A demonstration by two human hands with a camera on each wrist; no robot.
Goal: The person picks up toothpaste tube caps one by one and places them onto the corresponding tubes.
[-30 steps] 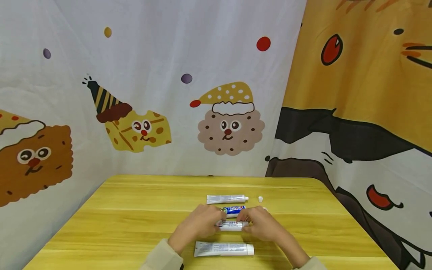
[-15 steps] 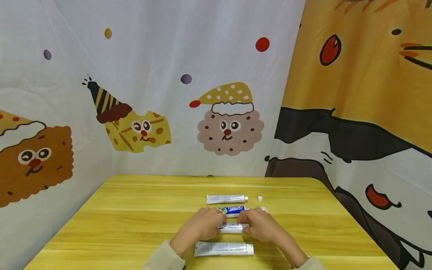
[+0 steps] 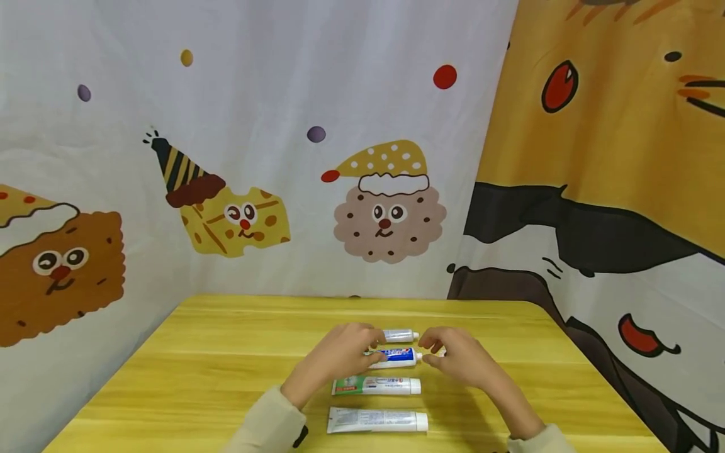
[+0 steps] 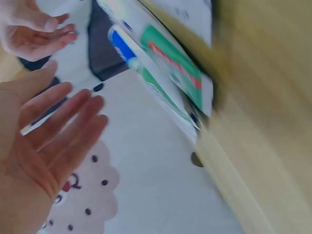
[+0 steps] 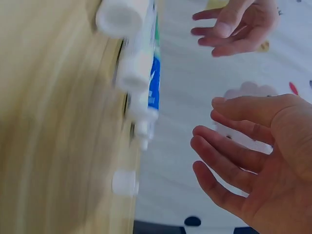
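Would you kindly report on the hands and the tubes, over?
Left hand, right hand: both empty. Blue tube uncapped. Silver tube close behind, loose white cap nearby.

The table (image 3: 215,377) is yellow wood, its grain streaked from side to side, its far corners rounded; four tubes lie flat on it, one behind another, roughly parallel, mouths to the right. Closest to the person is the near silver tube (image 3: 374,419); beyond it, a little apart, the green tube (image 3: 376,385), both capped in white; then the blue tube (image 3: 399,357) and the far silver tube (image 3: 399,335), both partly hidden, narrow white nozzles (image 3: 419,357) showing; a loose cap (image 5: 125,182) sits on the wood, apart from the tubes.
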